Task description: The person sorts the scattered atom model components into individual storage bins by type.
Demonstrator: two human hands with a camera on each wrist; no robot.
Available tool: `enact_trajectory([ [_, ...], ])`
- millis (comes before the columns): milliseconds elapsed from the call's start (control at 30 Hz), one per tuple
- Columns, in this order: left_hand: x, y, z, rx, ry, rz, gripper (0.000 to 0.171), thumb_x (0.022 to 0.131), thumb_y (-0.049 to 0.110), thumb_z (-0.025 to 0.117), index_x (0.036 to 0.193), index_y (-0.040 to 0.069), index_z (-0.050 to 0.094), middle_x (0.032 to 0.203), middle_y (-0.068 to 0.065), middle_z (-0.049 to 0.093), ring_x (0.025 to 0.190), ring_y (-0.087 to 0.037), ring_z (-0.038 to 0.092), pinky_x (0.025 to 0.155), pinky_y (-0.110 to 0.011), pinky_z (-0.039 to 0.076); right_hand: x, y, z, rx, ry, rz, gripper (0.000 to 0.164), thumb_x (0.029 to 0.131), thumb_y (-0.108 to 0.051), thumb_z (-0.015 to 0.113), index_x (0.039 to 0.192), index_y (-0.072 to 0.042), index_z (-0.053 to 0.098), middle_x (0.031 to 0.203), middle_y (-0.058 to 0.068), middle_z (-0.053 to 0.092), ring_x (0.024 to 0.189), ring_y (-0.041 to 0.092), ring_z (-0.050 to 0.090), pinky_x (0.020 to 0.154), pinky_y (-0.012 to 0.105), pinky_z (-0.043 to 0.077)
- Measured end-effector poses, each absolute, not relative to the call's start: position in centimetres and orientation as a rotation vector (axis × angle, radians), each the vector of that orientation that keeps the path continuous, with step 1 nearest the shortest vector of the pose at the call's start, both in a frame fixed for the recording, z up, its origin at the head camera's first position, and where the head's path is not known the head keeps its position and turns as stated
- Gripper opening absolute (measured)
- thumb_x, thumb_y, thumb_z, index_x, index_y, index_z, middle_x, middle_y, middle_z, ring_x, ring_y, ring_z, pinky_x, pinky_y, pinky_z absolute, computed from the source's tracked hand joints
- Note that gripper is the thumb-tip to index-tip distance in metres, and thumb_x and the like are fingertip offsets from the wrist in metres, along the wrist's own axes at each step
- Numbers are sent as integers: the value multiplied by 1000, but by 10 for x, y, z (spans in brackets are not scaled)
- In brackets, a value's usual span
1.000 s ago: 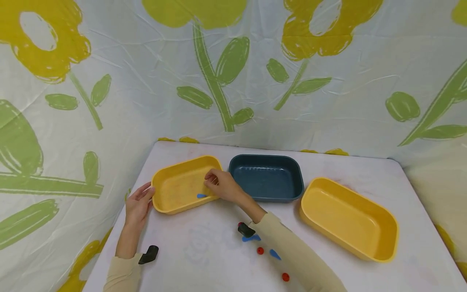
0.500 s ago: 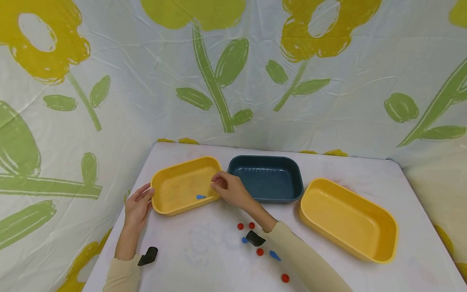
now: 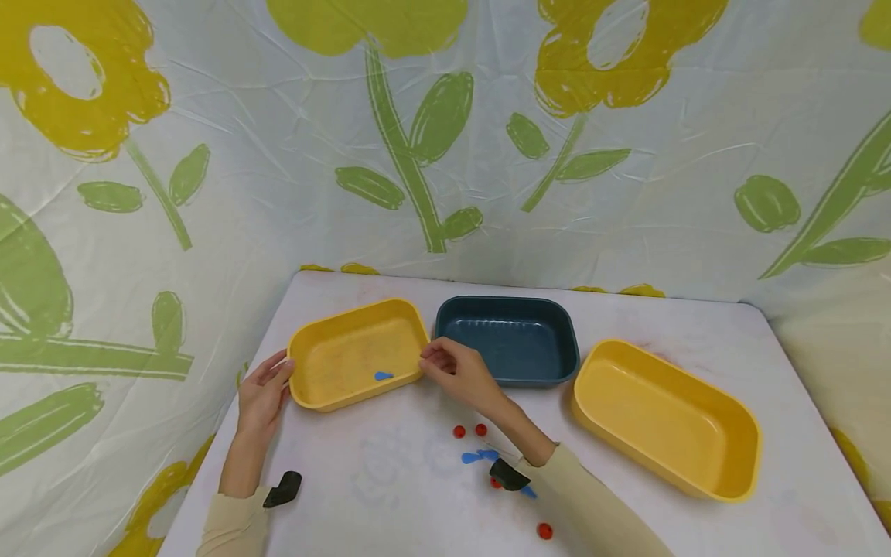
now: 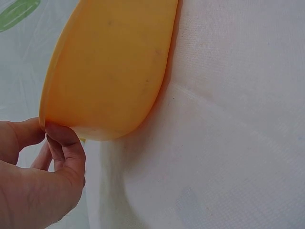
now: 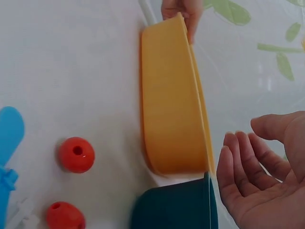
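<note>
The left hand (image 3: 261,394) pinches the left yellow tray (image 3: 334,363), where one blue piece (image 3: 384,376) already lies, while the right hand (image 3: 462,374), relaxed and seemingly empty, hovers by its right end, with red beads (image 3: 544,531) and more blue pieces (image 3: 471,458) left on the table (image 3: 334,495).

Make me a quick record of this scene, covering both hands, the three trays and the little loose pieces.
Left hand: pinches the rim of the left yellow tray
Right hand: by that tray's right end, holding nothing
Left yellow tray: one blue piece visible inside
Dark blue tray: between the two yellow ones
Right yellow tray: angled, on the far right
Red beads: four visible on the table
Loose blue pieces: near the beads, one partly hidden
</note>
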State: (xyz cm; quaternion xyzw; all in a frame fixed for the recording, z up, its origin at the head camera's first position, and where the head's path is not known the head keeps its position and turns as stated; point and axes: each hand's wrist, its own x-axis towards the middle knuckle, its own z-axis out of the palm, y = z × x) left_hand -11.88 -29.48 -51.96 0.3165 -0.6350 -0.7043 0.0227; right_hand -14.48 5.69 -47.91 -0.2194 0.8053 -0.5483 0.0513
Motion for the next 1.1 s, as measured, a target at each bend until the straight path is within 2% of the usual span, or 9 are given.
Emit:
enact_trajectory([
  [200, -120, -295, -520, 965, -1946, -2197, 51, 99, 22, 71, 147, 11, 56, 103, 9, 66, 86, -5, 66, 74, -15, 55, -134, 68, -483, -645, 2460, -1665, 17, 96, -10, 73, 111, -3, 68, 98, 6, 69, 88, 21, 65, 82, 31, 58],
  [667, -118, -295, -521, 948, -1940, -2204, 52, 99, 22, 71, 147, 11, 55, 102, 10, 68, 86, -5, 66, 74, -15, 55, -108, 94, -484, -623, 2439, -1593, 22, 99, -20, 71, 116, -7, 67, 100, -1, 68, 89, 17, 62, 82, 28, 55],
  [967, -119, -295, -520, 985, -1922, -2230, 52, 99, 22, 71, 147, 13, 55, 109, 7, 65, 90, -7, 66, 76, -15, 55, -94, 105, -489, -676, 2435, -1588, 18, 98, -17, 73, 114, -11, 67, 96, -3, 67, 85, 16, 62, 79, 27, 57],
  [1100, -118, -296, -519, 994, -1943, -2223, 53, 99, 24, 71, 148, 14, 55, 111, 7, 64, 90, -7, 65, 76, -15, 54, -89, 107, -493, -728, 2428, -1588, 17, 98, -16, 72, 112, -9, 67, 92, -3, 68, 82, 15, 62, 78, 28, 57],
])
